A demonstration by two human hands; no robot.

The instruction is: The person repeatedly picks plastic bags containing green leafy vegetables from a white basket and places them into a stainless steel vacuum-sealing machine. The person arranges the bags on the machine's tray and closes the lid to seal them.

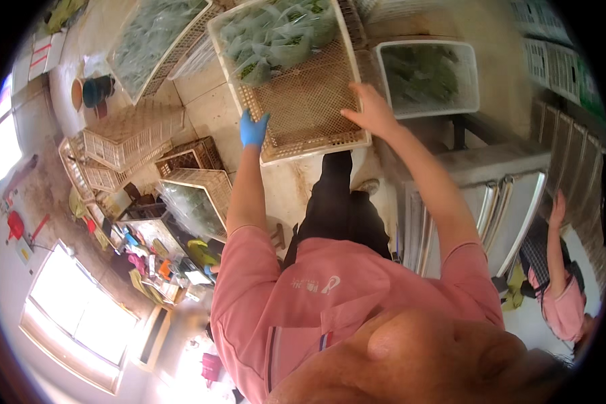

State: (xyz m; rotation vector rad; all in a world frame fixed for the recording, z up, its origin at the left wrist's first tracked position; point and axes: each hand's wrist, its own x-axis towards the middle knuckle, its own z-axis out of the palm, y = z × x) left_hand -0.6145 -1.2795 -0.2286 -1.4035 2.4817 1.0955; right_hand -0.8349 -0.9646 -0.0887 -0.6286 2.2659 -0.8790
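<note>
A beige plastic mesh crate (310, 114) is in front of me. Clear bags of leafy greens (279, 37) fill its far half, and the near half shows bare mesh floor. My left hand (254, 129), in a blue glove, grips the crate's left side near the close corner. Bare, my right hand (374, 113) holds the right rim, its thumb reaching inside over the mesh. Its other fingers are partly hidden by the crate's wall.
To the right stands a white tub (477, 87) of dark greens, near a metal cabinet (478, 165). Stacked crates (131, 138) and another crate with bagged greens (215, 188) are at left. Another person's arm (557, 232) shows at far right.
</note>
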